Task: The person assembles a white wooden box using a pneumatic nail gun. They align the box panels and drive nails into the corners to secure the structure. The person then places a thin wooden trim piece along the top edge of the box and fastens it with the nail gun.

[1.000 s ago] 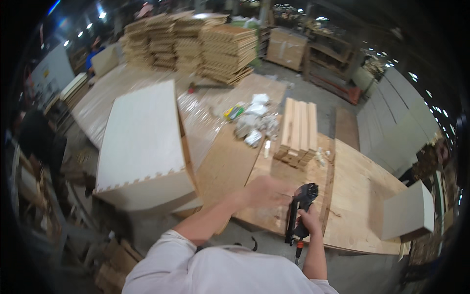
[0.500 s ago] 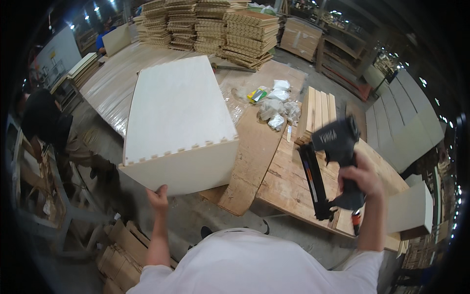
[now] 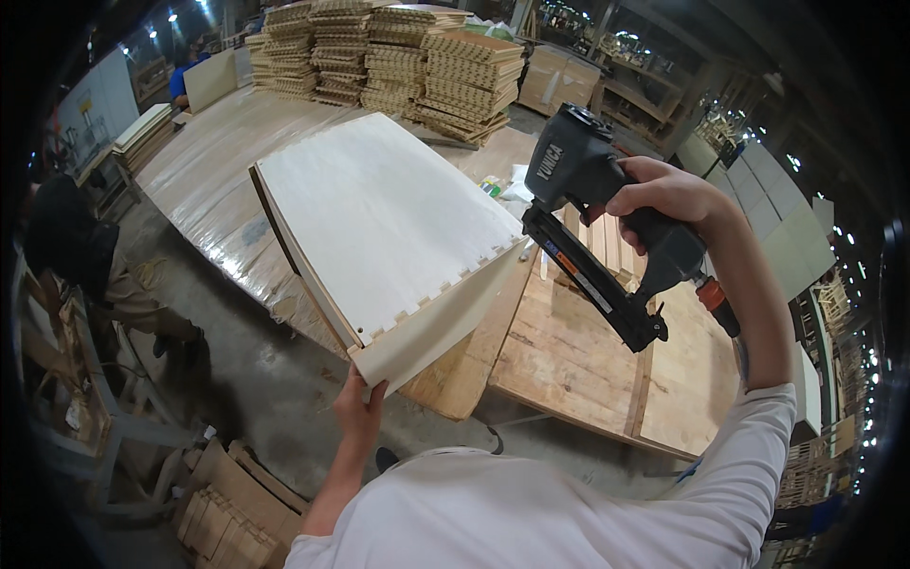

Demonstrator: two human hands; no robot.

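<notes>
A pale wooden box with interlocking finger joints along its near top edge lies tilted on the table. My left hand pinches the box's near lower corner between thumb and fingers. Raised at the right, my right hand is wrapped round the handle of a black pneumatic nail gun. The gun's long magazine slants down to the right, and an orange-and-black air hose fitting hangs from its grip. Its nose is near the box's right corner; whether the two touch I cannot tell.
Tall stacks of notched wooden boards stand at the far side of the film-covered table. A wooden workbench with strips of wood is at the right. Another person is at the left. Cardboard pieces lie low at left.
The box has swung round, so its near left corner has come toward me and its left side now shows. My right hand has lifted the nail gun up and left, over to the box.
</notes>
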